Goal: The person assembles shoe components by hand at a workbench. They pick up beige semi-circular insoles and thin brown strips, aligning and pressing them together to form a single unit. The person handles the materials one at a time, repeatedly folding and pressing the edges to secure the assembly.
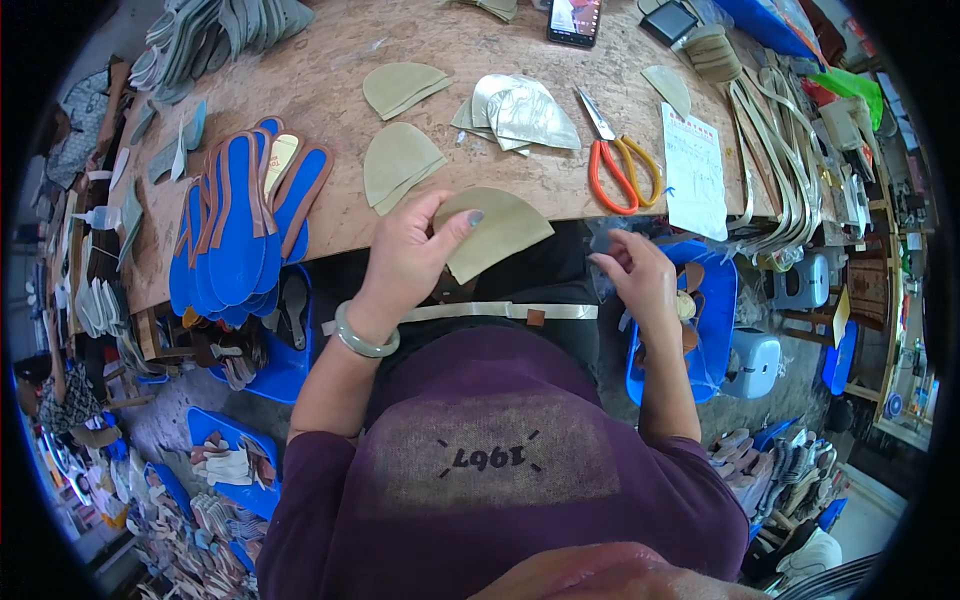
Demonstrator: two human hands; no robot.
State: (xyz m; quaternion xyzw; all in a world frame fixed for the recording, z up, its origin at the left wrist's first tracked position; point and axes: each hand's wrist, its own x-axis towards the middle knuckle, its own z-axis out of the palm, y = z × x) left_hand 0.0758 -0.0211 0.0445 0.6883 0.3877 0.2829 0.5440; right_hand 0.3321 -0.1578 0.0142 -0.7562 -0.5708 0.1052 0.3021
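Note:
My left hand (pixel 405 265) holds a khaki half-round fabric piece (pixel 505 225), thumb on top, just over the table's front edge. My right hand (pixel 640 275) is beyond that edge, to the right of the piece, above a blue bin (pixel 640 370). Its fingers are loosely bent, thumb and forefinger apart, and I see nothing gripped in them. Two small stacks of similar khaki pieces, an upper stack (pixel 405 88) and a lower stack (pixel 400 162), lie ahead of my left hand. To their right rests a pile of shiny silvery pieces (pixel 525 112).
Scissors (pixel 618 165) with orange and yellow handles lie beside a written paper sheet (pixel 695 175). Blue insoles with brown edges (pixel 235 220) overhang the table edge at left. Grey pieces (pixel 215 40), a phone (pixel 574 22) and hanging strips (pixel 785 150) surround the worktop (pixel 330 50).

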